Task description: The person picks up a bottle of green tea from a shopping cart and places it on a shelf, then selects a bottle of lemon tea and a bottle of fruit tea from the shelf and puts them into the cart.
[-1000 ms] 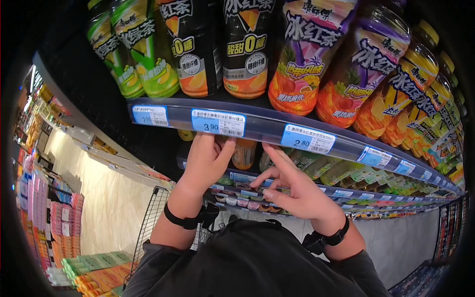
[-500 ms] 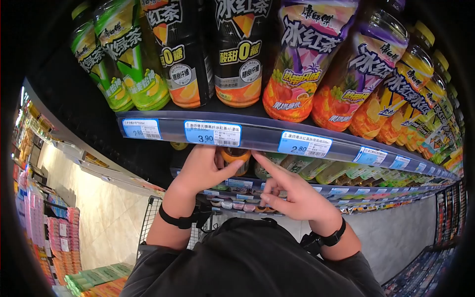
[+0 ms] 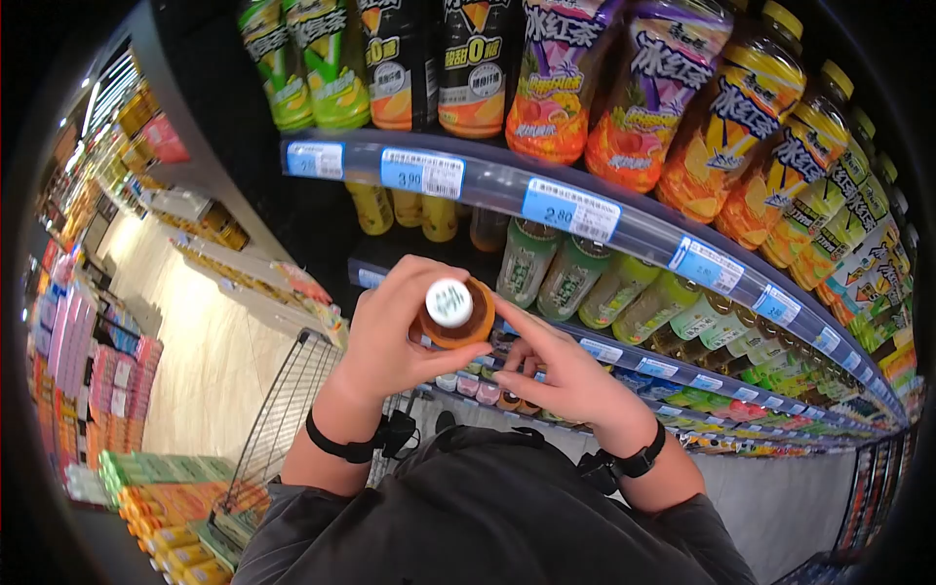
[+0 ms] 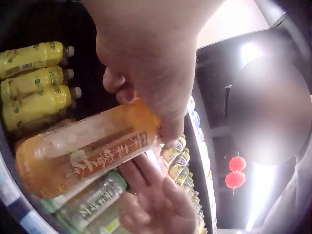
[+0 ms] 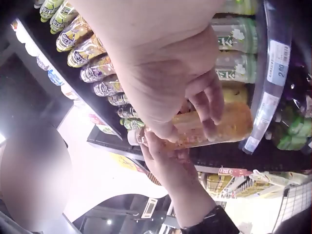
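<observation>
An orange-brown tea bottle with a white cap (image 3: 449, 303) is off the shelf, in front of the shelf edge. My left hand (image 3: 395, 327) grips it near the neck, fingers round the far side and thumb on the near side. In the left wrist view the bottle (image 4: 87, 148) shows pale writing on its side. My right hand (image 3: 575, 375) is at the bottle's right side, forefinger extended along it, other fingers bent. The right wrist view shows that hand (image 5: 165, 68) with its fingertips against the bottle (image 5: 214, 126).
Above runs a shelf edge with price tags (image 3: 570, 208), bearing rows of tea bottles (image 3: 551, 88). Green-capped bottles (image 3: 575, 278) stand on the shelf below. At the lower left are a wire cart (image 3: 278, 414) and stacked drink packs (image 3: 175, 497).
My left hand has drawn the bottle out from under the upper shelf edge, so its cap now shows. My right hand has stayed beside it. The head view has shifted, showing more lower-shelf bottles.
</observation>
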Demonstrator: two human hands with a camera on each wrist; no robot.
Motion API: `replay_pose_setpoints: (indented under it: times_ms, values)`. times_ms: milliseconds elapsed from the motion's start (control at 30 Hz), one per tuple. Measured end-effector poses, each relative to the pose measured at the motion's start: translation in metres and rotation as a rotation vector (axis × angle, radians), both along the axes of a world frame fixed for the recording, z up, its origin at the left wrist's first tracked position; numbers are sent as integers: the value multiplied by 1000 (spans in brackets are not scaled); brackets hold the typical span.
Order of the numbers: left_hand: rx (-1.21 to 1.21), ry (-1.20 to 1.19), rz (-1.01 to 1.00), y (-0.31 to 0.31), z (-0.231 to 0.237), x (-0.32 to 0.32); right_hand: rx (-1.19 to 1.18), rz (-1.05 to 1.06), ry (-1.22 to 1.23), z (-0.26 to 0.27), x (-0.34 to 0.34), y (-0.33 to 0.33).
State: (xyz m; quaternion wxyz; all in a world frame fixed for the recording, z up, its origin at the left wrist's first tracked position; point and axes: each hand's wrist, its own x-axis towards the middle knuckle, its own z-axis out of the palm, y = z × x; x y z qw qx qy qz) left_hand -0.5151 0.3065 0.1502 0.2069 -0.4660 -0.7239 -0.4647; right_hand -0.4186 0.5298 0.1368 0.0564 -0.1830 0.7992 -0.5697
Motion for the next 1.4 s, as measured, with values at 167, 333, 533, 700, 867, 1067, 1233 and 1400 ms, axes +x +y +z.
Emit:
replay_pose_setpoints:
  times_ms: [167, 333, 533, 700, 867, 1067, 1233, 1400]
  values:
    - [147, -306, 102, 3, -18, 67, 103, 80, -68, -25, 22, -1]
    - [322, -684, 99, 4, -33, 132, 251, 231, -77, -69, 55, 1]
    - [356, -812, 227, -10, -50, 178, 24, 346, -258, -109, 92, -6]
    - [239, -878, 290, -37, -72, 190, 47, 428, -332, -116, 105, -8]
    - [89, -1016, 437, -77, -79, 207, 227, 545, -378, -117, 102, -25]
    - [189, -1156, 543, -162, -98, 236, 17, 691, -579, -115, 101, -93]
    - [280, -1156, 524, -250, -115, 280, 156, 848, -500, -125, 92, -165]
    - [63, -1088, 470, -320, -118, 327, 287, 1116, -517, -139, 90, -238]
